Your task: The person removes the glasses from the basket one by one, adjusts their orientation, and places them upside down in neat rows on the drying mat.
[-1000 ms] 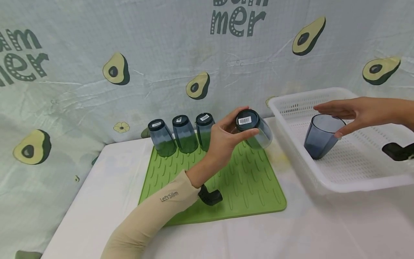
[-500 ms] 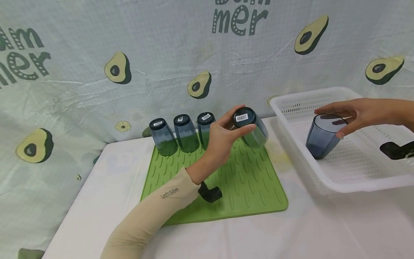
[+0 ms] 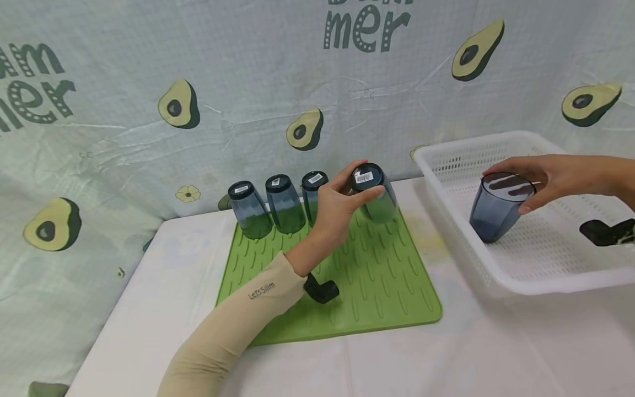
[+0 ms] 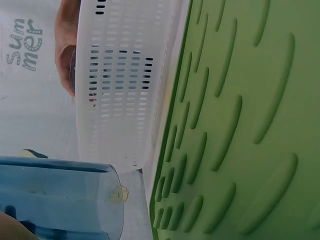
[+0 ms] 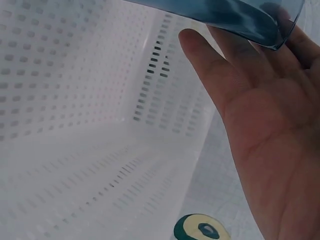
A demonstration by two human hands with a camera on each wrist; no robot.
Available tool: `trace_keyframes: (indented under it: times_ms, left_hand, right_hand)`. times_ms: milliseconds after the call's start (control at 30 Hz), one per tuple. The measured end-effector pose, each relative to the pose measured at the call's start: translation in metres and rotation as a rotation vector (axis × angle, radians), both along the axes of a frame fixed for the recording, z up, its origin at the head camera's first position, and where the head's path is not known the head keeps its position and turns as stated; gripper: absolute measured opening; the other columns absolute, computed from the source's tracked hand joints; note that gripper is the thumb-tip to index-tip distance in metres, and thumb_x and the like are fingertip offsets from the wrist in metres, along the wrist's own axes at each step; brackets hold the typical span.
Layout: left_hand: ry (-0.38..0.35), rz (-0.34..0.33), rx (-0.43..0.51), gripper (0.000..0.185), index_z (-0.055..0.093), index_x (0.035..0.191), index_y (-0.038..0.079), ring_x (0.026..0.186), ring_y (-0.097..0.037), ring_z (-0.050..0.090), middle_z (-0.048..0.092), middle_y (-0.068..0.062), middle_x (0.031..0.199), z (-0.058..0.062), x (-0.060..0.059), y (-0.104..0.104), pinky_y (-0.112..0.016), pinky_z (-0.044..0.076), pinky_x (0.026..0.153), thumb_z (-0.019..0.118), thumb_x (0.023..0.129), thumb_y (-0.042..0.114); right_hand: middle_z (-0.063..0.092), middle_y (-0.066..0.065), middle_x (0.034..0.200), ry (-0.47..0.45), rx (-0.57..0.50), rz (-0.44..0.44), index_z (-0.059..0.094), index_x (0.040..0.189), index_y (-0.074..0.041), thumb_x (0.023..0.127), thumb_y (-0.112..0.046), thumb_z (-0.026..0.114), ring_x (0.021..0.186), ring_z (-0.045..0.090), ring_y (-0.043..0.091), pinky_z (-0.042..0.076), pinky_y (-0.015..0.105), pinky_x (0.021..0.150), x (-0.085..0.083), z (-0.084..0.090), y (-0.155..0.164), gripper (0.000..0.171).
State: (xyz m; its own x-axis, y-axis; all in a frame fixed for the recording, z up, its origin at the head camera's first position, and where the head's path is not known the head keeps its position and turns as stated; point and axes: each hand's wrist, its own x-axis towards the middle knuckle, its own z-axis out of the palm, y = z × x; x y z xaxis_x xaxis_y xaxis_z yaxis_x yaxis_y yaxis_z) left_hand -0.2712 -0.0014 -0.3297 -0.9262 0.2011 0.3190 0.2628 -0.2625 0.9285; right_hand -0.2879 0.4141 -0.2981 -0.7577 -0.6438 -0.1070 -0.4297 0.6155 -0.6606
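My left hand [image 3: 332, 212] grips an upside-down blue-tinted drinking glass [image 3: 379, 201] by its dark base, over the back right part of a green ribbed drying mat [image 3: 382, 281]. A label shows on that base. In the left wrist view this glass [image 4: 60, 200] enters from the lower left, with only a bit of the hand showing. My right hand [image 3: 565, 176] holds a second glass [image 3: 496, 215] near its rim, thumb on the near side and fingers behind. That glass is rim up inside a white perforated basket [image 3: 541, 286]. The right wrist view shows the palm below the glass [image 5: 225, 17].
Three more glasses stand upside down along the mat's back left edge: one at the left [image 3: 249, 212], one in the middle [image 3: 285, 207], one partly behind the left hand [image 3: 311, 198]. A white cloth [image 3: 397, 364] covers the table. An avocado-print sheet [image 3: 238, 66] hangs behind.
The left hand has brought its glass slightly left and turned it more upright, base up. The right hand's fingers and thumb have closed in on the glass in the basket.
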Motion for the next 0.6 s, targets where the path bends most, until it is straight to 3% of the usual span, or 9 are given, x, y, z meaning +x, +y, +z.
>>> trace_keyframes:
  times_ms: [67,133,300,600]
  left_hand:
    - [0.0,-0.001,-0.001,0.061,0.061,0.142,0.01,0.119,-0.021,0.064,0.063,-0.008,0.137,-0.001,-0.001,0.0,-0.031,0.058,0.091,0.078,0.085,-0.007]
    - [0.002,0.0,-0.004,0.06,0.061,0.142,0.01,0.12,-0.021,0.064,0.062,-0.008,0.138,-0.002,-0.002,-0.001,-0.032,0.058,0.092,0.077,0.086,-0.007]
    - [0.0,0.01,-0.026,0.058,0.063,0.14,0.011,0.121,-0.02,0.063,0.062,-0.006,0.138,-0.003,-0.003,-0.001,-0.033,0.057,0.094,0.078,0.086,-0.005]
    - [-0.006,0.079,-0.14,0.059,0.065,0.138,0.018,0.116,-0.017,0.066,0.063,-0.002,0.137,-0.014,-0.014,-0.005,-0.03,0.058,0.088,0.083,0.084,0.004]
  right_hand:
    - [0.047,-0.032,0.134,0.006,0.007,-0.015,0.038,0.152,-0.012,0.087,0.004,0.076,0.117,0.05,-0.015,0.052,0.014,0.085,0.0,0.0,0.0,0.077]
    - [0.048,-0.032,0.134,0.005,0.002,-0.015,0.037,0.151,-0.005,0.087,0.005,0.076,0.117,0.049,-0.015,0.052,0.014,0.086,0.0,0.0,-0.001,0.076]
    - [0.05,-0.031,0.134,-0.006,-0.023,-0.002,0.039,0.147,-0.02,0.087,0.007,0.075,0.117,0.05,-0.014,0.051,0.013,0.086,0.0,-0.001,0.0,0.075]
    - [0.051,-0.027,0.135,-0.03,-0.044,0.012,0.041,0.145,-0.036,0.087,0.007,0.075,0.116,0.055,-0.008,0.053,0.016,0.086,-0.001,-0.002,0.001,0.08]
